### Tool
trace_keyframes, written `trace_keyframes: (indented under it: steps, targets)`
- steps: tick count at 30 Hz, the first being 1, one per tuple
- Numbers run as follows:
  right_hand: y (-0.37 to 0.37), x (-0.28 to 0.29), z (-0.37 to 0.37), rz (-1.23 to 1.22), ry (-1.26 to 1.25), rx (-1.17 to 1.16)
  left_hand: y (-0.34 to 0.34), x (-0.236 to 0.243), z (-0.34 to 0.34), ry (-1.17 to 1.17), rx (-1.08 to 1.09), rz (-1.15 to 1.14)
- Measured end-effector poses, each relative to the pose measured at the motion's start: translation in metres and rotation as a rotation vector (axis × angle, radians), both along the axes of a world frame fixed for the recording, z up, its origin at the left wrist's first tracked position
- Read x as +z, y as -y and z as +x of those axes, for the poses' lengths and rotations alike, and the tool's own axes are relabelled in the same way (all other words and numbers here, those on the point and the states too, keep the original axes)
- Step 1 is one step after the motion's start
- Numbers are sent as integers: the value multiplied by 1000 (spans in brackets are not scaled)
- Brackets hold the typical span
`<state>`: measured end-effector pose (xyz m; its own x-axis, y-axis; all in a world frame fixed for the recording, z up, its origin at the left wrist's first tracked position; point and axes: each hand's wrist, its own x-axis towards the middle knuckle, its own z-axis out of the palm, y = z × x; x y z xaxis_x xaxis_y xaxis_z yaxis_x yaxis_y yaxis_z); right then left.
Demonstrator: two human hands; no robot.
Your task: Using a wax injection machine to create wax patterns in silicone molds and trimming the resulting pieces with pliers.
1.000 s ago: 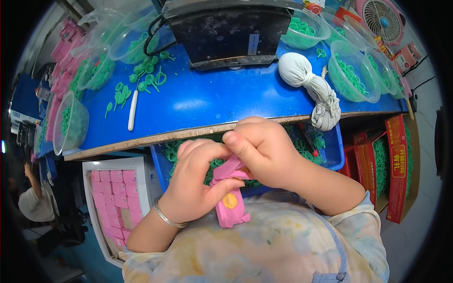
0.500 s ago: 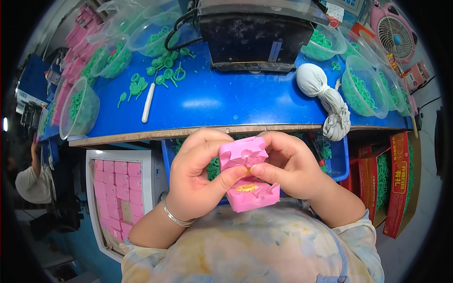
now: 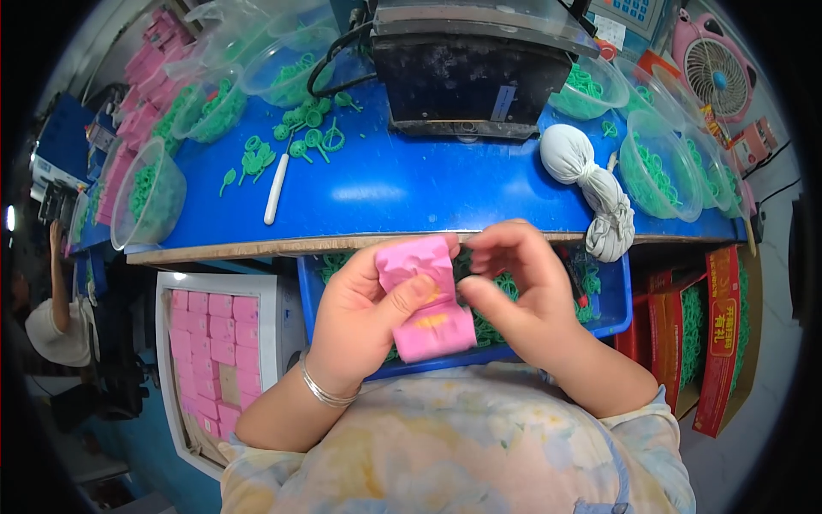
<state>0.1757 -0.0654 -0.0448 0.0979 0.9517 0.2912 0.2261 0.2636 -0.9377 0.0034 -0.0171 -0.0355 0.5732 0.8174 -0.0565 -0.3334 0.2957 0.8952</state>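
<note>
My left hand [image 3: 351, 317] grips a pink rubber mould [image 3: 438, 339], its thumb pressed across the inner face. The mould is folded open into two halves with jagged inner surfaces and yellow patches near the middle. Just right of it, my right hand [image 3: 535, 300] is apart from the mould, fingers curved and spread from the thumb, with nothing visible between them. Below both hands sits a blue tray [image 3: 624, 301] of green loop-shaped pieces, partly covered by the hands and mould.
On the blue table [image 3: 377, 193] lie loose green pieces [image 3: 257, 159], a white-handled tool [image 3: 276, 190] and a knotted white cloth bundle [image 3: 569, 154]. A black machine [image 3: 467, 81] stands behind. Clear bowls [image 3: 163, 201] flank it. A white-framed box [image 3: 267, 334] holds pink blocks; red cartons [image 3: 723, 330] stand right.
My right hand has let go of the mould and drawn slightly right. My left hand keeps the mould, which has shifted left and a little toward the tray's middle.
</note>
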Motion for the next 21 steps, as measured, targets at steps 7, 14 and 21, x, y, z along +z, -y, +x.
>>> trace_keyframes:
  steps: [7,14,21]
  targets:
    - [0,24,-1,85,159,93,3,6,-1,242,-206,-172]
    - [5,13,-1,-41,3,69,11,0,-4,-131,-35,409]
    - [-7,23,10,173,91,337,1,6,-5,98,-223,245]
